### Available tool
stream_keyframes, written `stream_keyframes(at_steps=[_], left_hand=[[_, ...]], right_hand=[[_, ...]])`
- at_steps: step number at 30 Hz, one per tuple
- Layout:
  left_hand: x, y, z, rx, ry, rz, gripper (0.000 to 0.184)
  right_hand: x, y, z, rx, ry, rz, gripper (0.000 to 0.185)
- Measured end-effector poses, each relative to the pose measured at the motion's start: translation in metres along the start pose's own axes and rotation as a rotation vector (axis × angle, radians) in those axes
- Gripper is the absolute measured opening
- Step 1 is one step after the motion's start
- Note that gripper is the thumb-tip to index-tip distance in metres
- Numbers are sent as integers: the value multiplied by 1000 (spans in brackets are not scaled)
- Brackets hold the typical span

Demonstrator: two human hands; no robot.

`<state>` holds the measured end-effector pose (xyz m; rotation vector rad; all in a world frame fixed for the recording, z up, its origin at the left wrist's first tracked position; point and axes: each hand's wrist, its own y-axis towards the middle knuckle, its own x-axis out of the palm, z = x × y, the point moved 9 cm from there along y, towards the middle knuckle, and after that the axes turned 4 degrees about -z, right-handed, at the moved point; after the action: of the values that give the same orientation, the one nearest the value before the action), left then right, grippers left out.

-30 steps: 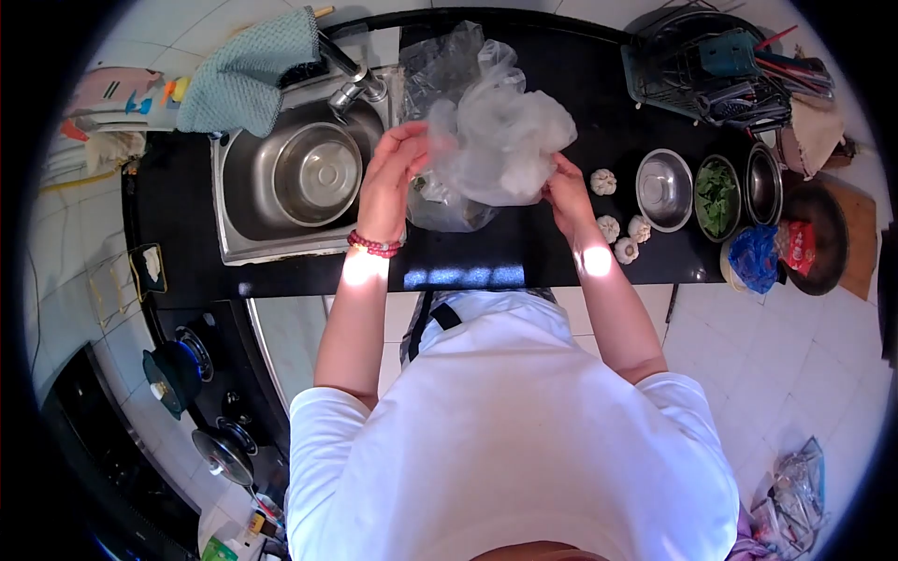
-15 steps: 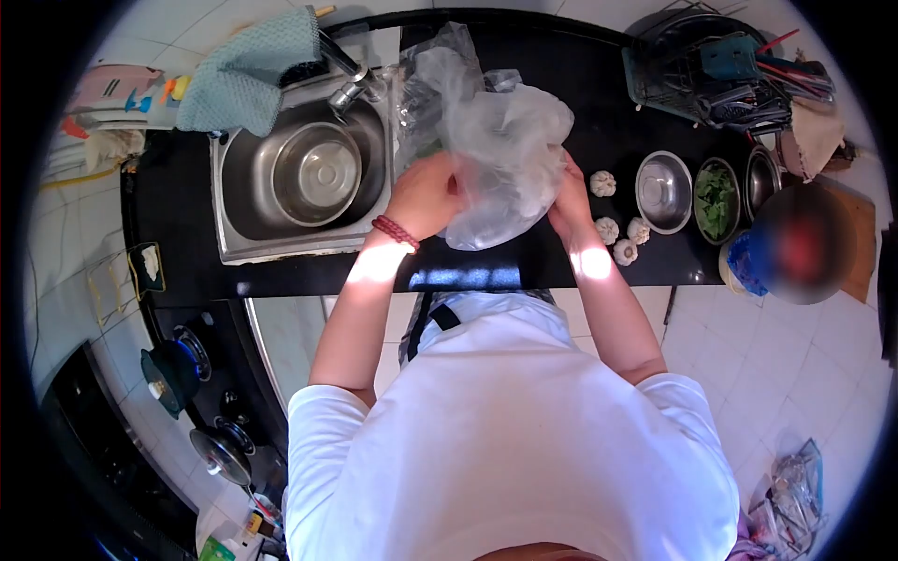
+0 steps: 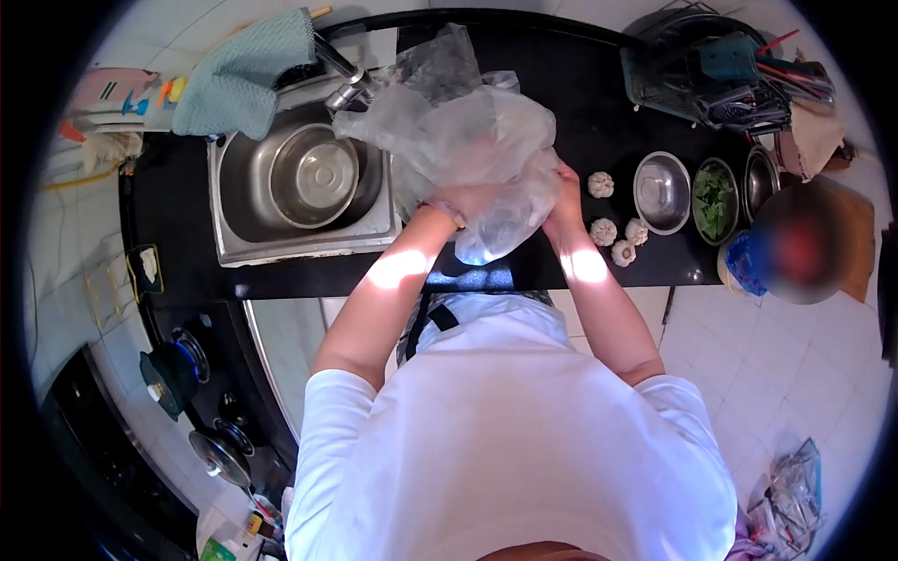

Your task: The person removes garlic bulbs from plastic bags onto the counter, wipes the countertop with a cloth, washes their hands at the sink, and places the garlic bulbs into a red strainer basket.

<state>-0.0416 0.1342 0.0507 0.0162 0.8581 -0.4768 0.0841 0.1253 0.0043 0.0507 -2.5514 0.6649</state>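
A crumpled clear plastic bag [image 3: 496, 126] spreads over the dark counter just right of the sink. My left hand [image 3: 472, 192] is inside or beneath the bag, seen dimly through the plastic; its fingers cannot be made out. At the bag's right edge, my right hand [image 3: 564, 201] grips the plastic with its fingers bent round it. Several garlic bulbs [image 3: 603, 231] lie on the counter to the right of my right hand. Behind the bag lies more clear plastic [image 3: 444, 65].
A steel sink [image 3: 245, 192] with a steel basin [image 3: 323, 178] is at the left, under a faucet [image 3: 348, 89]. Rightward stand a steel bowl [image 3: 662, 192], a bowl of green leaves [image 3: 714, 201] and a dish rack [image 3: 655, 89]. Pots [image 3: 168, 379] sit on the stove.
My left hand has moved right and in under the plastic. The bag has spread leftward over the sink's edge and its lower end hangs nearer to me. My right hand stays at its right side.
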Motion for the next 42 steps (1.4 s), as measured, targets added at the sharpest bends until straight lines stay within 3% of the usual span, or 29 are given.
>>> stream_keyframes(at_steps=[1, 4, 6, 8, 10, 13, 16, 17, 19, 22, 25, 28, 33, 38, 42], left_hand=[[4, 1, -3, -8, -57, -4, 62], [-25, -19, 8, -6, -227, 273, 44], [-18, -14, 6, 131, -173, 209, 61], [-5, -9, -4, 114, -182, 90, 70], [-9, -6, -4, -54, -257, -83, 67], [1, -15, -23, -83, -200, 11, 62], [26, -18, -30, -134, 23, -507, 53], [28, -22, -30, -146, 42, -515, 53], [29, -33, -27, -147, 56, -448, 53], [21, -56, -20, -133, -39, -157, 54], [-5, -65, -11, -15, -249, 186, 54], [-27, -52, -8, 157, -388, 396, 54], [-3, -10, -41, 14, 12, 164, 48], [5, -19, -53, -161, -544, 135, 47], [15, -16, -73, -280, -645, 73, 52]], right_hand=[[1, -1, -3, -21, 17, 18, 18], [-1, 0, -2, -17, 0, 34, 16], [2, 1, -4, -26, 56, 29, 12], [4, 2, -6, -50, 47, 38, 11], [3, 4, -10, -91, -29, 61, 13], [-12, 7, -14, -89, -7, 204, 17], [0, 10, -15, -63, -77, 43, 24], [2, 9, -9, -2, -87, 23, 26], [12, 3, 2, 118, -107, -14, 30], [27, 3, 6, 105, -253, -56, 32], [24, 9, 7, 125, -288, 7, 27], [5, 23, 7, 55, -274, 107, 23], [-5, 21, -1, -33, -33, 211, 18], [-4, 19, 2, -18, -6, 218, 16], [-25, 24, -6, -98, -9, 290, 17]])
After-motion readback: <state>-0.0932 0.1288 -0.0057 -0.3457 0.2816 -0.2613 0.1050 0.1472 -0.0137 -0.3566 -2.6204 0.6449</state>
